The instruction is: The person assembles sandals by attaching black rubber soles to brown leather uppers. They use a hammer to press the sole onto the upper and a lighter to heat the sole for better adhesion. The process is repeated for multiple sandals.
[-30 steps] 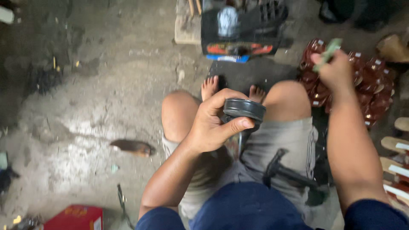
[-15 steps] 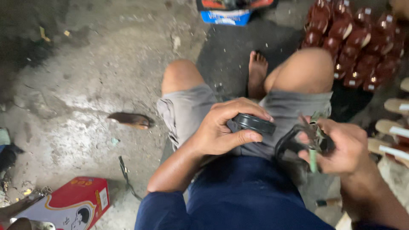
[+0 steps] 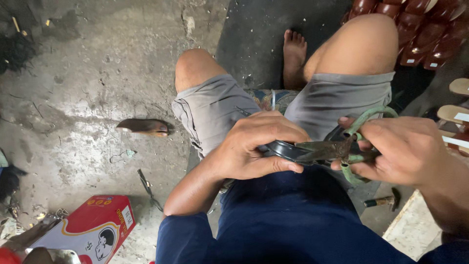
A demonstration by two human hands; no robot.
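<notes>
Working over lap, above grey shorts (image 3: pixel 215 110); bare concrete floor (image 3: pixel 88 73) open to left. Left hand (image 3: pixel 254 146) grip closed around black rubber strip (image 3: pixel 286 150), dark, curved, glossy. Right hand (image 3: pixel 405 149) grip closed on green-handled scissors (image 3: pixel 342 149): long axis level, rusty blades pointing left, meeting strip.

The left hand (image 3: pixel 254 146) is held palm down over the lap, its fingers curled forward and closed in a grasp, the thumb laid along the lower edge toward three o'clock. Its bare forearm is angled down toward seven o'clock, the elbow bent beside the left thigh. The right hand (image 3: pixel 408 149) is set at three o'clock from the left, knuckles up, fingers wrapped shut and pointed toward nine o'clock. Its forearm is drawn back toward four o'clock. The two hands are kept near each other, not touching.
</notes>
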